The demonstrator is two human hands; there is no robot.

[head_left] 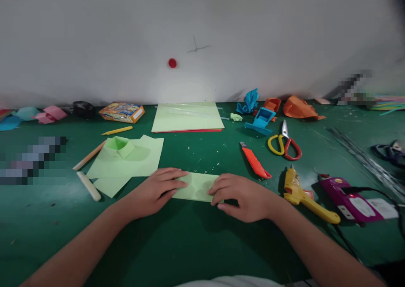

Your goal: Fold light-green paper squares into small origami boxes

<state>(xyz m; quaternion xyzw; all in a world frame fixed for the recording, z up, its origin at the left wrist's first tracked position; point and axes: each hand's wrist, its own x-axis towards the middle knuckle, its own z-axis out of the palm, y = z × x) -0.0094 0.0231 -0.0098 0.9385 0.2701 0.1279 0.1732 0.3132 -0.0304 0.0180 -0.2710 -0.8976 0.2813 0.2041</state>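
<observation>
A folded strip of pale green paper (198,186) lies flat on the green table in front of me. My left hand (161,192) covers its left end, fingers reaching over the top and thumb along the near edge. At the right end, my right hand (242,196) grips the strip with bent fingers and the thumb close to the near edge. Beyond my left wrist are loose pale green sheets (142,160) with a small folded green paper box (118,146) on top. An orange-red utility knife (255,162) rests beyond my right hand.
At the back are a paper stack (186,118), an orange box (122,112) and blue paper pieces (262,118). Scissors (284,141), a yellow glue gun (306,196) and a corded purple device (351,200) stand right. A yellow pen (117,130) and whitish stick (89,186) lie left.
</observation>
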